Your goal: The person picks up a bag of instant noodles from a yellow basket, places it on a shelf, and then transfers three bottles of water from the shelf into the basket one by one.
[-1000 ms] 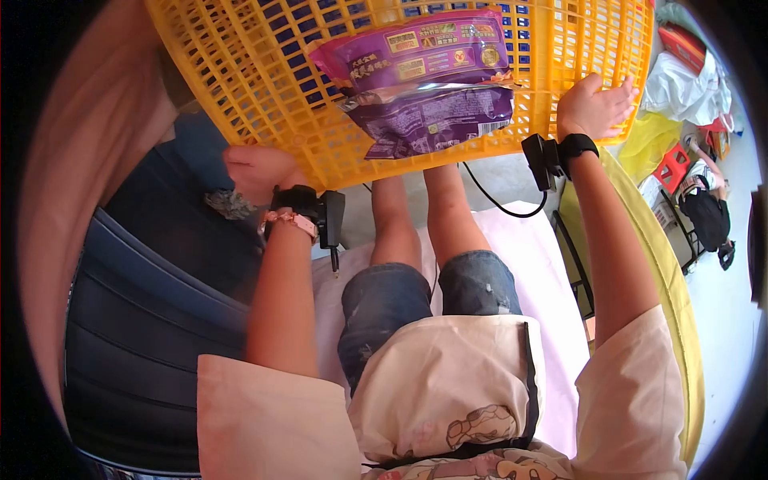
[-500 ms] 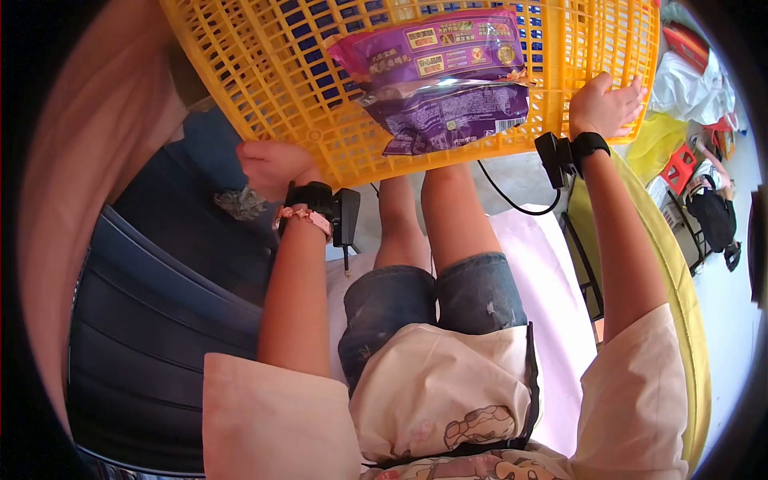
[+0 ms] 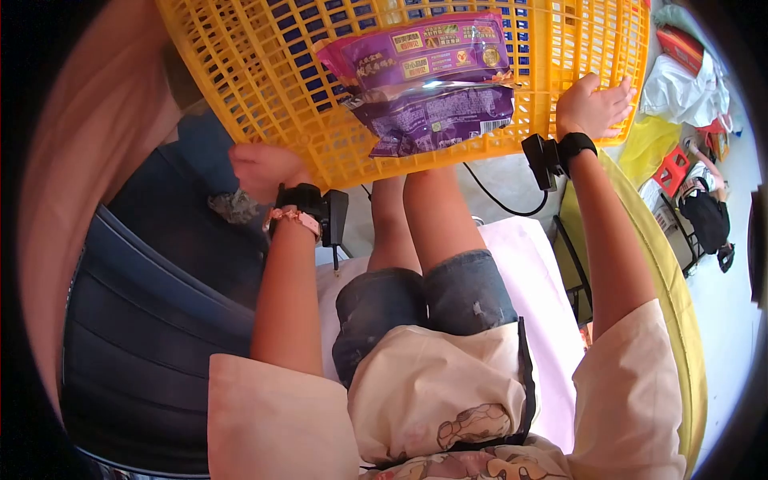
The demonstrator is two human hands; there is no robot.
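Note:
A yellow plastic basket (image 3: 264,88) of open lattice spreads across the top of the view, above my knees. Against it lie two shiny purple snack packets, one with a printed front (image 3: 432,52) and, just below, one showing its barcode side (image 3: 440,116). My left hand (image 3: 268,170) is at the basket's near left corner with fingers curled; its exact hold is partly hidden. Over the near right corner lies my right hand (image 3: 594,108), touching the lattice with its fingers stretched and slightly apart. Both wrists carry black strapped devices.
Black seating (image 3: 144,344) stands at the left. Blue items (image 3: 312,60) show through the lattice. A yellow-green panel (image 3: 656,248) borders my right arm. Farther right are white plastic bags (image 3: 688,88), a red stool (image 3: 670,170) and a person in black (image 3: 706,220).
The basket, packets and both hands appear slightly farther left, along with my legs and the surroundings. Both hands keep the same place on the basket.

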